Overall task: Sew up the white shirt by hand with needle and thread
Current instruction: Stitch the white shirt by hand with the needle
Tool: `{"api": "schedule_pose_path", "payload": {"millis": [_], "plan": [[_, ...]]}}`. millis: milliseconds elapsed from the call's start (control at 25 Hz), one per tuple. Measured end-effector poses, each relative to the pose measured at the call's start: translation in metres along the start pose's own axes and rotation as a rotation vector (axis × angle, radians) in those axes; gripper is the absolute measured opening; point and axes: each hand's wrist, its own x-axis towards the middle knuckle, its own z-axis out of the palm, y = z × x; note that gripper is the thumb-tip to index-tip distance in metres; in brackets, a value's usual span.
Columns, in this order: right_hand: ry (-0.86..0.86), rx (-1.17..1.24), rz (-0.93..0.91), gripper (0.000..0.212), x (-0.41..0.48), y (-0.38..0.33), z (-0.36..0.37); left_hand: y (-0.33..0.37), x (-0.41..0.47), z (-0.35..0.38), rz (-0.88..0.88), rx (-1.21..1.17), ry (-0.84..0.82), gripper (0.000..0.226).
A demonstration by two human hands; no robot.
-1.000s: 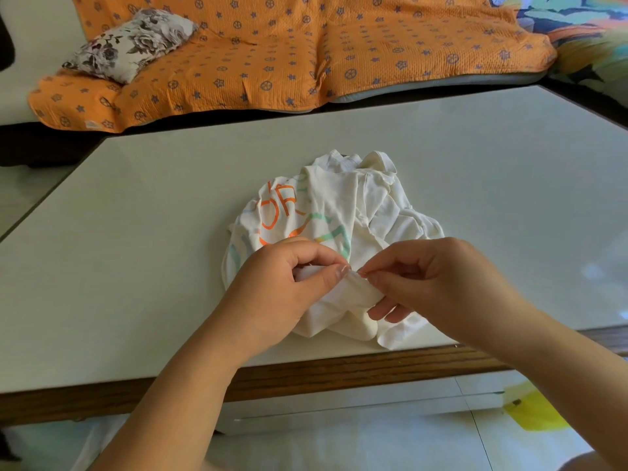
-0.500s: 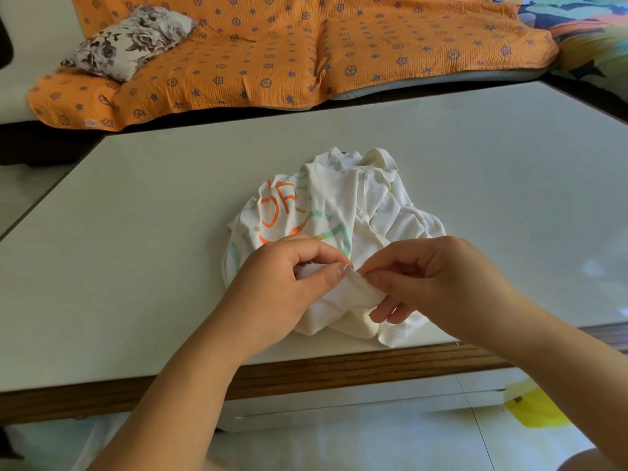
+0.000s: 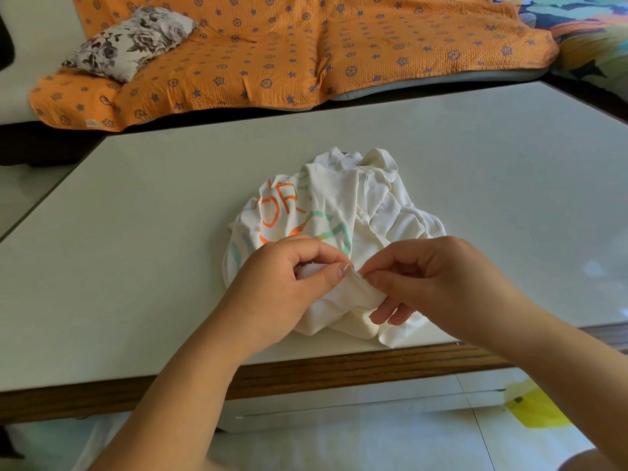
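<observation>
Head view: has the white shirt [image 3: 339, 205] bunched on the worktop [image 3: 136, 232] toward its 6 o'clock edge, likely to bring the seam close. Pinches a raised fold at the heap's 6 o'clock between thumb and forefinger of the left hand [image 3: 289, 287], wrist bent inward, probably to tauten the cloth. Meets that pinch from 3 o'clock with the right hand [image 3: 438, 277], thumb and forefinger pinching the fold's edge; needle too small to make out.

bare table [image 3: 136, 266] all round, crumpled shirt [image 3: 339, 205] (near edge) only obstacle
</observation>
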Motion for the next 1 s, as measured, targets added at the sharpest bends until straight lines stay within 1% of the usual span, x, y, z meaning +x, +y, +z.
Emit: {"api": "schedule_pose_path", "payload": {"millis": [240, 320, 400, 640, 840, 1000], "plan": [[-0.027, 0.013, -0.011, 0.014, 0.0002, 0.0011, -0.0003, 0.0009, 0.0004, -0.0001, -0.006, -0.039, -0.033, 0.007], [-0.05, 0.031, -0.014, 0.013, 0.0007, 0.0014, -0.0002, 0.0008, 0.0007, -0.0009, -0.008, -0.063, -0.044, 0.015], [-0.073, 0.053, -0.018, 0.011, 0.0017, 0.002, 0.0001, 0.0002, 0.0016, -0.0013, -0.025, -0.088, -0.057, 0.019], [-0.119, 0.208, 0.015, 0.009, 0.0046, 0.0029, 0.0017, -0.0015, 0.0025, -0.0011, -0.059, -0.216, -0.079, 0.016], [-0.091, 0.227, 0.023, 0.009, 0.005, 0.0033, 0.0053, -0.0025, 0.0018, -0.0007, -0.076, -0.295, -0.087, 0.016], [-0.142, 0.212, 0.021, 0.009, 0.003, 0.0037, 0.0069, -0.0019, 0.003, 0.0016, -0.095, -0.36, -0.077, 0.013]]}}
